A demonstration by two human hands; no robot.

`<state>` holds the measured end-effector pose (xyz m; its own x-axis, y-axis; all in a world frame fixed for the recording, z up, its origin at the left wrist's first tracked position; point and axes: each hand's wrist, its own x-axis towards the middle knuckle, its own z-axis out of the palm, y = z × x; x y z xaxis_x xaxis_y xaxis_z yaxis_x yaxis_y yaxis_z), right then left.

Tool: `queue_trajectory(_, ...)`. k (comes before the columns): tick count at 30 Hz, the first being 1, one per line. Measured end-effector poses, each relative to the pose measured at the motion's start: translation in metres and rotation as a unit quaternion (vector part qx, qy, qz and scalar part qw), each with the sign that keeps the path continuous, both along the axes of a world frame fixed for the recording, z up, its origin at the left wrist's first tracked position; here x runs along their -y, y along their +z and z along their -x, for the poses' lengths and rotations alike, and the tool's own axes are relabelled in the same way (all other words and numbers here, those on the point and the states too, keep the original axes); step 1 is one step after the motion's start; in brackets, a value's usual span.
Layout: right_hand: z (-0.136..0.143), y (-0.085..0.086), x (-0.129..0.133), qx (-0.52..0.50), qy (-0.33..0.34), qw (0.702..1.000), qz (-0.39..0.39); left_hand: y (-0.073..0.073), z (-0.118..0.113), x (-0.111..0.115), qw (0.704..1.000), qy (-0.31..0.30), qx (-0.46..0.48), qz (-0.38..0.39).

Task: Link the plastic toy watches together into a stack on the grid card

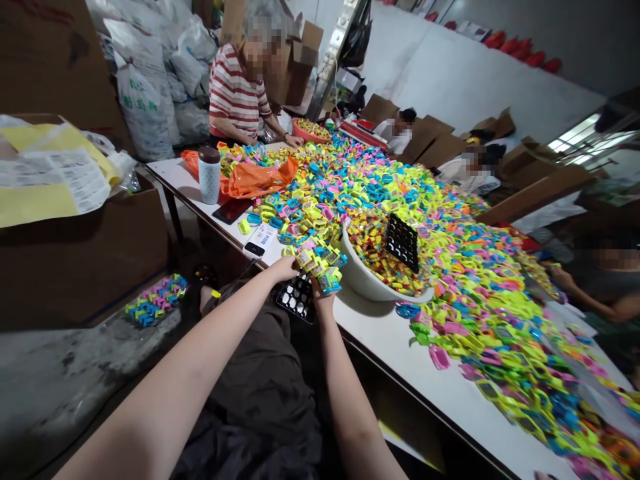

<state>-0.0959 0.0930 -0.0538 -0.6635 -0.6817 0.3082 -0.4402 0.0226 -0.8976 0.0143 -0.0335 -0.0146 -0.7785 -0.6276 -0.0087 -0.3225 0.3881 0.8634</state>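
Yellow, blue and pink plastic toy watches make up the bunch (320, 262) gripped between the left hand (285, 267), closed around its near left side, and the right hand (324, 297), curled under its lower end, just off the edge of the white table (367, 319). Below them, over the lap, sits a black tray with rows of round holes (295, 298), though whether either hand touches it I cannot tell. Just beyond the right hand, a white basin (357, 272) full of small red-and-yellow pieces (371, 248) carries a second black tray (402, 243), tilted, beside a wide heap of loose watches (450, 280).
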Motion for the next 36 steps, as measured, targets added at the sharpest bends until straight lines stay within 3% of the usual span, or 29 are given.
queue_trajectory(7, -0.01, 0.01, -0.006, 0.003, -0.029, 1.0, 0.012, 0.0, 0.009, 0.0, 0.999, -0.021, 0.017, -0.036)
queue_trajectory(11, -0.009, 0.013, -0.007, 0.014, 0.001, 1.0, -0.003, -0.004, 0.01, 0.006, 0.999, -0.021, 0.018, -0.04)
queue_trajectory(19, 0.001, -0.001, -0.005, 0.02, 0.026, 0.999, -0.014, -0.015, 0.01, 0.014, 0.999, -0.046, -0.018, -0.019)
queue_trajectory(26, 0.009, -0.012, -0.006, -0.02, 0.021, 0.999, -0.04, -0.008, 0.008, 0.013, 0.998, -0.052, 0.004, -0.02)
queue_trajectory(36, 0.0, 0.0, -0.01, 0.004, 0.045, 0.999, 0.025, 0.006, -0.005, 0.007, 0.998, -0.051, 0.021, -0.031)
